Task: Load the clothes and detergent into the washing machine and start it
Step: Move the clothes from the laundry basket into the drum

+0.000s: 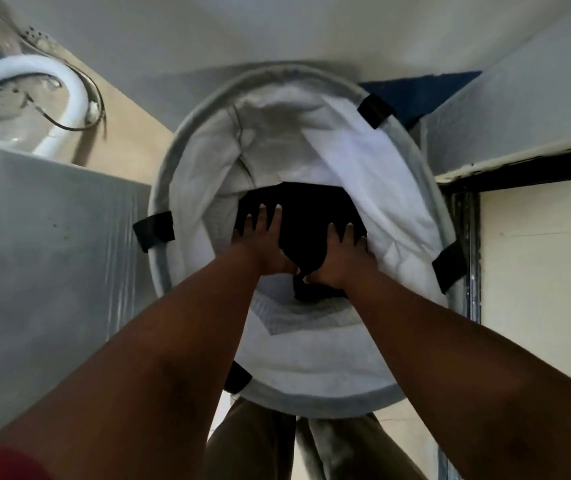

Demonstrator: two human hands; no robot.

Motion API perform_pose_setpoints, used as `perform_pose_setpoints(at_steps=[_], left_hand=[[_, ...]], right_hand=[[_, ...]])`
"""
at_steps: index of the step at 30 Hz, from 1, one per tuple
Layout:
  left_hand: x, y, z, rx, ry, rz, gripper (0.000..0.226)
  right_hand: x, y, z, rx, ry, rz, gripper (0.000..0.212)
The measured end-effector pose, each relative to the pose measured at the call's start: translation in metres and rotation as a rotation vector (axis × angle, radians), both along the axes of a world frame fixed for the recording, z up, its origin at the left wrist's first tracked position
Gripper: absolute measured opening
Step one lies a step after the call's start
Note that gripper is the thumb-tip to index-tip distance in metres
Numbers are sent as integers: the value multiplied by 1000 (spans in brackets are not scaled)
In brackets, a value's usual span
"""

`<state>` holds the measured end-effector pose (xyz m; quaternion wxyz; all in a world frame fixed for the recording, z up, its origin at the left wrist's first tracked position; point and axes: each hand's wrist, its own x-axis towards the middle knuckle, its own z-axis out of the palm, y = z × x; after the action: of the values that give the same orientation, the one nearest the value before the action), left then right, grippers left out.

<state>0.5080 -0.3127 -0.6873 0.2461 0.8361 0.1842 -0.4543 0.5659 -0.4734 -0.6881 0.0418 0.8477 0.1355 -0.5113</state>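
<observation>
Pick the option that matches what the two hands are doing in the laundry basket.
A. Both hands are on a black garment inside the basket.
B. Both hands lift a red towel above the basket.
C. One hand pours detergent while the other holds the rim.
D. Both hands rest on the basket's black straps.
A: the left hand and right hand both lie on the black garment inside the white-lined basket, thumbs pinching its lower edge.

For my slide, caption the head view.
Both hands grip a black garment inside the round white fabric laundry hamper.
</observation>
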Motion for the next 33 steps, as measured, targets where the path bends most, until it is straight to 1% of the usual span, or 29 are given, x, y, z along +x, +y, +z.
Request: perform_pose_setpoints(at_steps=[3, 6, 8, 10, 12, 14, 17, 19, 21, 23, 25, 27, 30, 33], left_hand=[[4, -1, -30, -22, -65, 76, 126], [8, -4, -57, 58, -175, 202, 135], [11, -4, -69, 57, -167, 317, 139], [13, -2, -81, 7, -120, 422, 142], [12, 1, -92, -13, -85, 488, 146], [12, 1, -96, -48, -59, 544, 140], [12, -2, -103, -162, -57, 642, 131], [12, -4, -112, -196, -71, 623, 127], [12, -5, -118, -187, -77, 584, 122], [13, -6, -121, -200, -68, 578, 110], [14, -6, -125, -229, -61, 634, 102], [14, -7, -126, -237, -107, 694, 94], [16, -13, -125, -245, -190, 743, 73], [15, -20, -118, -286, -161, 781, 56]], right_hand=[[4, 5, -25, -27, -24, -82, 135], [7, 8, -50, -27, -72, -266, 144], [10, 10, -65, 5, -108, -401, 147], [13, 11, -80, 45, -123, -524, 148], [13, 12, -88, 74, -114, -555, 146], [11, 11, -95, 105, -113, -576, 144], [9, 11, -100, 156, -111, -628, 141], [10, 11, -104, 151, -62, -603, 141], [13, 8, -110, 161, -11, -567, 140], [15, 6, -117, 189, 30, -563, 129], [17, 6, -124, 204, 21, -592, 104], [18, 7, -129, 207, -8, -600, 83], [22, 12, -126, 210, -29, -618, 67], [25, 14, -114, 218, 8, -645, 55]])
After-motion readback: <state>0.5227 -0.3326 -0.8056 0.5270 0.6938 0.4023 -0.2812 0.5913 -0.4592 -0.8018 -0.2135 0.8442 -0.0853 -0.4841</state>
